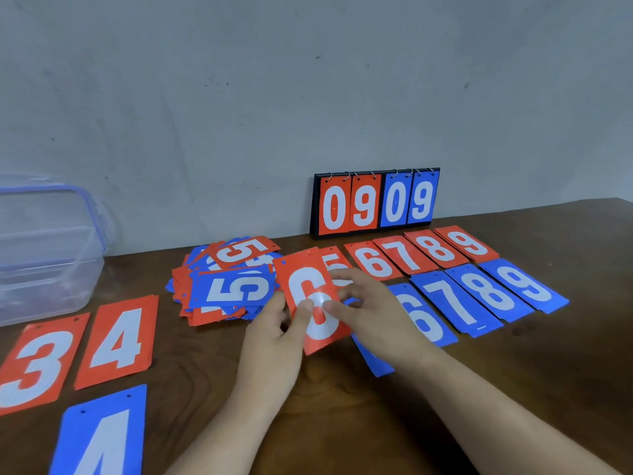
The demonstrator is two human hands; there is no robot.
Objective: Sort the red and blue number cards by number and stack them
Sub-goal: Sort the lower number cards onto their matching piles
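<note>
- Stacks at the near left, the red 3 card (pixel 34 365), the red 4 card (pixel 116 341) and the blue 4 card (pixel 102 437), lie well apart from the hands. Only a careless forearm sweep would be likely to skew them.
- The unsorted pile (pixel 222 286) is loose and fanned, just left of the held card. A nudge from the knuckles could slide cards out across the table (pixel 548 371).
- The left hand (pixel 270 344) pinches the held red 6 card (pixel 308 282) above the table, thumb on its face and fingers curled behind. The card looks thin and slick, so it could slip, or a second card could cling unseen behind it.
- The right hand (pixel 373 310) pinches the same card's right edge. Its wrist lies over a blue card (pixel 376 366) whose number is hidden, and pulling away could drag that card askew.
- The red 6 stack (pixel 375 260) lies just beyond, far and right, tight between the red 5 stack (pixel 334 260) and the red 7 stack (pixel 404 257). These overlap, so a hasty drop could land on a neighbour. Turned round, a 6 also reads as a 9.
</note>
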